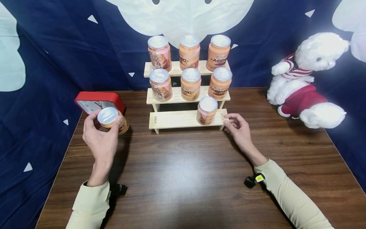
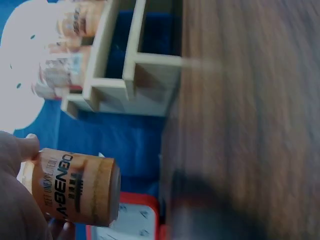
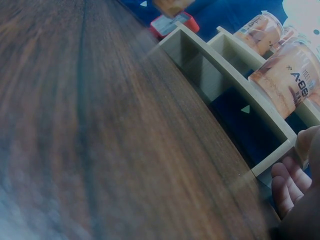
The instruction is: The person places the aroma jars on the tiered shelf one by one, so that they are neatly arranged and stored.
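My left hand (image 1: 101, 140) grips a fruit jar (image 2: 75, 187) with a silver lid and "A-BENDO" lettering, thumb and fingers around its upper part. The held jar is upright above the table, in front of the red clock. My right hand (image 1: 238, 130) pinches the right end of the lowest step of a wooden stepped stand (image 1: 174, 120), thumb at the corner and fingers curled beside it. One jar (image 1: 207, 111) stands towards the right of that step. The middle step bears three more jars (image 1: 190, 85), and the top step another three (image 1: 189, 53).
A red-framed clock (image 1: 118, 101) stands at the table's back left. White plush bears (image 1: 303, 95), one in red, are at the back right. Dark blue cloth (image 1: 57, 47) hangs behind the brown wooden table (image 1: 177, 178).
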### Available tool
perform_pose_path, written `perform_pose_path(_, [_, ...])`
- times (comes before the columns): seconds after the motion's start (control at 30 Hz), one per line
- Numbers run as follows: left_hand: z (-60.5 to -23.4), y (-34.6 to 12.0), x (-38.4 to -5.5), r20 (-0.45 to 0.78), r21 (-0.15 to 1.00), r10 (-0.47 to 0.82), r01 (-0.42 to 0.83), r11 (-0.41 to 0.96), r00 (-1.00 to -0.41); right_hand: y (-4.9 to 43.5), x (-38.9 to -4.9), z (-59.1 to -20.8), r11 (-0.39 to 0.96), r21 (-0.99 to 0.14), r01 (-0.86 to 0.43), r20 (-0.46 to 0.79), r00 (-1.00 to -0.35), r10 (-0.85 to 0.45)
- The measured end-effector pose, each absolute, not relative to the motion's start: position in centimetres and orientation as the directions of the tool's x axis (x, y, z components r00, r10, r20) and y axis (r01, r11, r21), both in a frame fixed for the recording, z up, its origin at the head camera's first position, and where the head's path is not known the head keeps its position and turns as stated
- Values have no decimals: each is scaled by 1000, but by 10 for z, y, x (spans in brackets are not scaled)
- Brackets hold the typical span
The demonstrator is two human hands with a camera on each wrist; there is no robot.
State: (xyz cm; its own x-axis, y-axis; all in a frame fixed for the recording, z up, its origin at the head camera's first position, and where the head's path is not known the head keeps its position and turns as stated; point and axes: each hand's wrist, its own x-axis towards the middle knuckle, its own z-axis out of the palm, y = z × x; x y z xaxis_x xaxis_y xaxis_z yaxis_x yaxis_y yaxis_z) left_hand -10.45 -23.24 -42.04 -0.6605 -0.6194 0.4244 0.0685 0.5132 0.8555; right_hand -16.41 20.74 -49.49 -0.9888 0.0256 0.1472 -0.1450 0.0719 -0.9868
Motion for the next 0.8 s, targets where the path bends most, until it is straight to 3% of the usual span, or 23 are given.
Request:
perform_pose_path(0.47, [-389, -196, -96, 472, 842, -494, 206, 499, -731, 207, -163, -495, 71, -986, -148, 151, -988, 27])
perform_pose_path(0.8, [-390, -170, -101, 480, 834, -410, 258, 488, -776, 207, -164, -495, 70, -986, -153, 156, -987, 32])
